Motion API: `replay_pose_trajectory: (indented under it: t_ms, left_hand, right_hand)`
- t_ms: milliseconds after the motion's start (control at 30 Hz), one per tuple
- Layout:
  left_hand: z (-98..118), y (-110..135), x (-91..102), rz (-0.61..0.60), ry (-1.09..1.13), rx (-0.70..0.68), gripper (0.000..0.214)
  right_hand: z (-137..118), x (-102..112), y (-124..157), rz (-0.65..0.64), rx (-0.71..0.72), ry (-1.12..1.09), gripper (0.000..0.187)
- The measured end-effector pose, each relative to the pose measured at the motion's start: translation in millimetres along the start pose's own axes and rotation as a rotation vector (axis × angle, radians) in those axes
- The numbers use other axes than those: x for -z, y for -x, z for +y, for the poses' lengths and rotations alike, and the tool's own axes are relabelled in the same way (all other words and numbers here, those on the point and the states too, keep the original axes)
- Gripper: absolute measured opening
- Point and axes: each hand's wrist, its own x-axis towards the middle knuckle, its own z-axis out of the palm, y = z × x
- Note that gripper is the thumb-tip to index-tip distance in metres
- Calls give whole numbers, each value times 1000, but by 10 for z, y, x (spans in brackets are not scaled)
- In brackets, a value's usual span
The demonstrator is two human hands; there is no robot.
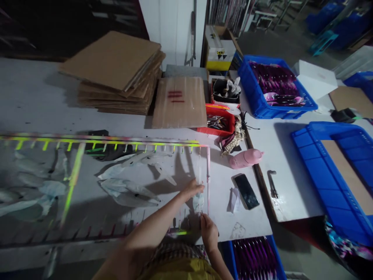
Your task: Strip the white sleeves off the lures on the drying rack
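My left hand (192,188) reaches forward onto the white table (43,101), fingers pinched on the top edge of a clear plastic bag (198,202) lying beside a thin pink rod (208,175). Close to my body, my right hand (208,230) is closed on the bag's lower end. Both hands sit at the right end of a paint-stained rack frame (99,140) with short pegs. More clear bags (128,188) lie loose to the left inside the frame.
Stacked cardboard sheets (116,70) stand at the back. A red tray (220,120), a pink bottle (246,158) and a phone (246,191) lie to the right. Blue crates (256,97) hold purple packaged items; another blue crate (326,171) holds cardboard.
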Motion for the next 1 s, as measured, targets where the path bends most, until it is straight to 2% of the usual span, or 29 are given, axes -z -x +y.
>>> replay_pose_trajectory:
  t_ms: [67, 133, 167, 200, 233, 300, 400, 467, 567, 633, 700, 733, 833, 933, 1000]
  left_hand:
    - [139, 56, 211, 14, -243, -113, 26]
    - [254, 142, 535, 170, -561, -232, 31]
    - [278, 195, 729, 279, -711, -264, 29]
    - [273, 253, 934, 336, -872, -261, 27]
    - [236, 313, 1143, 336, -1032, -240, 28]
    - [86, 433, 1531, 218, -1270, -232, 40]
    - [-166, 578, 1925, 123, -1390, -282, 47]
    - [-229, 638, 2018, 143, -1272, -368, 40]
    - [-119, 734, 1952, 263, -978, -526, 30]
    - [21, 854, 1840, 426, -649, -626, 26]
    - [140, 1020, 1724, 554, -176, -671, 28]
    - [179, 1105, 1674, 569, 72, -661, 31]
    - [201, 1285, 1567, 473, 624, -507, 39]
    - [121, 1273, 1474, 420, 940, -283, 37]
    - [49, 1184, 1368, 479, 1042, -224, 35]
  right_hand:
    - [1, 11, -23, -7, -10, 9, 59]
    - [-7, 33, -44, -8, -16, -14, 56]
    - [-11, 48, -49, -11, -10, -43, 54]
    - [-14, 68, -49, -17, -5, -81, 53]
    - [-14, 91, -41, -22, 2, -124, 52]
    - [-15, 141, 0, 1, 12, -201, 51]
    - [-59, 193, 108, 82, 25, -238, 51]
    - [-147, 179, 181, 50, 67, -220, 47]
    - [-375, 62, 228, -120, 145, -107, 36]
    - [-557, -57, 206, -213, 153, 43, 27]
    - [-719, -172, 158, -277, 118, 214, 19]
    - [-781, -219, 133, -302, 96, 288, 17]
    - [-855, -302, 85, -337, 58, 395, 17]
    - [-802, -320, 93, -314, 69, 382, 19]
    - [-753, -321, 117, -293, 69, 369, 22]
